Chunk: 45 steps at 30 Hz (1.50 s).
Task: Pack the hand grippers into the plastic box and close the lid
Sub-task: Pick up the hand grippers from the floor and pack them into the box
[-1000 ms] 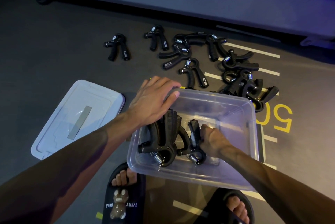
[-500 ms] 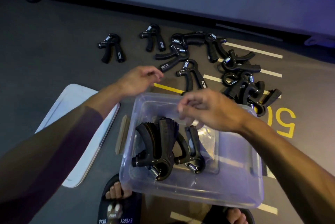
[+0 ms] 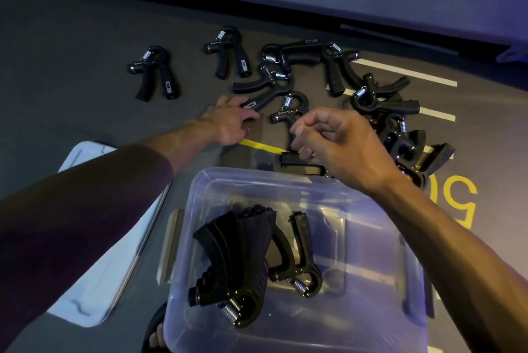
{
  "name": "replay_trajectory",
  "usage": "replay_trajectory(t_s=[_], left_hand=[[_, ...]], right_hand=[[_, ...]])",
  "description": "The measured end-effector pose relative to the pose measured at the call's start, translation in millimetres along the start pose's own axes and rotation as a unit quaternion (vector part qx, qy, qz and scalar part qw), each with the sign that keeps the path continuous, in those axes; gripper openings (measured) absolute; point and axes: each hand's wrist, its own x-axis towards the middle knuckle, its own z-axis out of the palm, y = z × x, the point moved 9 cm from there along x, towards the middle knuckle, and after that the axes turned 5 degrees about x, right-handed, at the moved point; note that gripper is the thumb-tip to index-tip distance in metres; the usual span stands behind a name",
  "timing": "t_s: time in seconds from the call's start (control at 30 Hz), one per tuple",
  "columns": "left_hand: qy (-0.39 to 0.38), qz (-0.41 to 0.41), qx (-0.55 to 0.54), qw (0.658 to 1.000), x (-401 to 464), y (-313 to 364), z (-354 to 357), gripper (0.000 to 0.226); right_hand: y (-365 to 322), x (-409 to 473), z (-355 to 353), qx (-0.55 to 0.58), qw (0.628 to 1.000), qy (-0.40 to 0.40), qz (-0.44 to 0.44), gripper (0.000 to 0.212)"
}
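— Several hand grippers (image 3: 243, 264) lie inside the clear plastic box (image 3: 371, 309); more are scattered on the floor (image 3: 71, 38) beyond it.
— And the hands?
— Left hand (image 3: 228, 124) touches a floor gripper (image 3: 263, 95), fingers loose; right hand (image 3: 337, 146) hovers curled, holding nothing. Lid (image 3: 94, 289) lies left of the box.

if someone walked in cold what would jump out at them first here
The scatter of black hand grippers on the dark floor beyond the box, some piled at the right, draws the eye first. Next comes the clear plastic box at the bottom, a few grippers packed in its left half, with its lid lying on the floor to its left. Both bare hands reach past the box: the left hand touches a gripper handle, and the right hand hovers with fingers curled.
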Motion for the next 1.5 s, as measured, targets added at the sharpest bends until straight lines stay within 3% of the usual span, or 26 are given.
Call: replay_trajectory(t_s=[0.17,0.3,0.5,0.7,0.8,1.0,1.1,1.17,1.27,1.37,1.5], left_hand=[[0.036,0.029,0.011,0.999,9,8,-7,0.041],[0.138,0.055,-0.043,0.988,-13,13,-39,0.017],[0.249,0.066,-0.155,0.954,-71,7,-104,0.009],[0.364,0.067,-0.243,0.897,-163,17,-167,0.015],[0.369,0.108,-0.289,0.876,-197,39,-189,0.018],[0.293,0.208,-0.289,0.887,-223,100,-181,0.028],[0.263,0.209,-0.323,0.885,-221,109,-163,0.025],[0.264,0.204,-0.286,0.898,-219,111,-150,0.020],[0.307,0.184,-0.223,0.907,-218,105,-134,0.021],[0.338,0.160,-0.187,0.909,-214,92,-114,0.023],[0.343,0.115,-0.178,0.915,-206,73,-84,0.024]], right_hand=[[4,2,-2,-0.003,1.000,0.004,0.012,0.010],[-2,-1,-3,0.004,1.000,0.008,-0.001,0.010],[-26,-18,-4,0.017,0.998,0.029,-0.049,0.009],[-58,-49,-17,0.033,0.986,0.097,-0.134,0.008],[-79,-64,-22,0.044,0.976,0.118,-0.175,0.015],[-104,-86,-19,0.002,0.974,0.074,-0.215,0.021],[-95,-92,-23,-0.013,0.981,0.048,-0.190,0.023],[-81,-95,-26,-0.035,0.987,0.032,-0.152,0.025],[-31,-92,-24,-0.123,0.992,-0.021,-0.010,0.023],[29,-97,-9,-0.217,0.964,-0.082,0.129,0.021],[88,-106,18,-0.246,0.940,-0.103,0.211,0.027]])
